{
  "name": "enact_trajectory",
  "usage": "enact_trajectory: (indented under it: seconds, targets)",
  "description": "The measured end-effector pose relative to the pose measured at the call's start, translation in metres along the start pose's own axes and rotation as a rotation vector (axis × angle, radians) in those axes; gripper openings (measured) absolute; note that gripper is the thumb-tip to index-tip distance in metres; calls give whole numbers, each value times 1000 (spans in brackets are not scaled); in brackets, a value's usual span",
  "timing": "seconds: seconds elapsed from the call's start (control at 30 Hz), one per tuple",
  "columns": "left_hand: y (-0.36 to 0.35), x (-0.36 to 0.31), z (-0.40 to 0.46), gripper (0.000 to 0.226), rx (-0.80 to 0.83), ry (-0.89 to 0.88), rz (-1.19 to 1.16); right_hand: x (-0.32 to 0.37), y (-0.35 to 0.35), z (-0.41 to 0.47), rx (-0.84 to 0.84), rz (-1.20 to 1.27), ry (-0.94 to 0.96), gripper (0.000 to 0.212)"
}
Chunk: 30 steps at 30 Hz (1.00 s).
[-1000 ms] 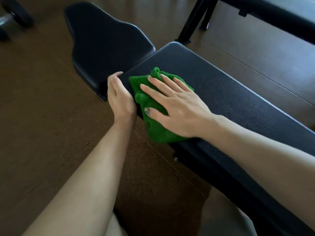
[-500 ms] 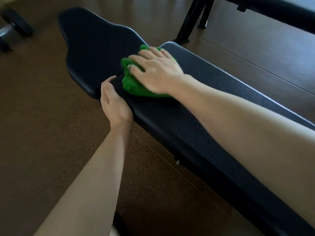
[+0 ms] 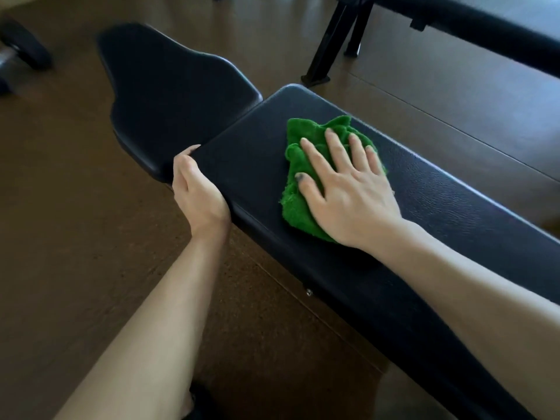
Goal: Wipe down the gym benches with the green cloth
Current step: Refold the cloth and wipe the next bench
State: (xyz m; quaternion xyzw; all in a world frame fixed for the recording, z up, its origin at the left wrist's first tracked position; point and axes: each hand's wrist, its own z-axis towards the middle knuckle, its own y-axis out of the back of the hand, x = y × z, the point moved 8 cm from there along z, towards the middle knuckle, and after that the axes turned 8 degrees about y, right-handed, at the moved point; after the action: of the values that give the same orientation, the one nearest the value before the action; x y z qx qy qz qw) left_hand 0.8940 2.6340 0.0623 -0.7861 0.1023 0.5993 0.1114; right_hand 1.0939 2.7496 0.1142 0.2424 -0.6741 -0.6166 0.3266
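The green cloth (image 3: 298, 180) lies bunched on the long pad (image 3: 424, 225) of the gym bench, near its far end, toward the 1 o'clock edge of the padding. My right hand (image 3: 348, 192) is open and flat on top of it, fingers spread, palm pressing down; it does not clench the fabric. My left hand (image 3: 197, 189) is curled over the near corner of the same pad at 9 o'clock from the cloth, gripping the edge to steady me.

Risks, as I judge them:
- The cloth is held by downward pressure only. A fast stroke could let the palm slide off and leave it behind or folded under.
- The far edge lies just beyond my fingertips at 1 o'clock. Overshooting there would drop the cloth to the floor (image 3: 75, 207).
- A narrow gap separates this pad from the seat pad (image 3: 169, 86) at 10 o'clock. A loose fold could snag there.
- A stroke toward 9 o'clock would meet my left hand.

Open room: the pad runs bare toward 4 o'clock under my forearm, the longest clear path. A second bench frame (image 3: 336, 40) stands well apart at 12 o'clock, and a dumbbell (image 3: 27, 47) lies at the far left; neither obstructs the stroke.
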Motion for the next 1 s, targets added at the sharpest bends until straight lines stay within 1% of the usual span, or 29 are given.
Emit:
enact_trajectory:
  seconds: [0.1,0.17,0.23,0.3,0.37,0.4,0.47,0.53,0.6,0.67,0.73,0.8,0.87,0.93,1.0]
  targets:
    - [1,2,1,38,-13,28,-34,-2,3,53,1,9,53,62]
    - [2,2,1,39,-35,28,-24,0,3,96,7,29,-15,63]
    - [3,1,0,40,-42,33,-8,16,-1,123,-6,46,-73,64]
    - [2,2,1,39,-35,37,-10,45,-4,131,-2,69,-1,62]
    - [3,2,2,39,-31,38,-20,54,-5,129,2,70,82,62]
    - [3,1,3,38,-23,36,-14,47,-2,130,-15,65,84,63]
    - [1,1,2,38,-9,31,10,16,5,128,-55,38,16,66]
    - [2,0,0,37,-4,19,3,-26,10,116,-55,36,-93,68]
    - [2,-1,0,37,-4,24,-20,-63,13,81,-41,57,-170,66]
    - [1,0,0,37,-2,33,-38,-91,15,26,-55,59,-229,63]
    - [2,2,1,37,1,21,-70,-98,14,-29,-52,37,-255,64]
    - [2,3,2,36,8,17,-97,-96,8,-60,-25,-4,-263,65]
    - [0,4,3,35,9,24,-106,-97,7,-53,-18,-9,-261,65]
    - [-1,4,3,35,7,29,-107,-102,11,-17,-37,16,-262,64]
    - [-1,5,3,37,6,35,-108,-113,15,25,-34,78,-322,58]
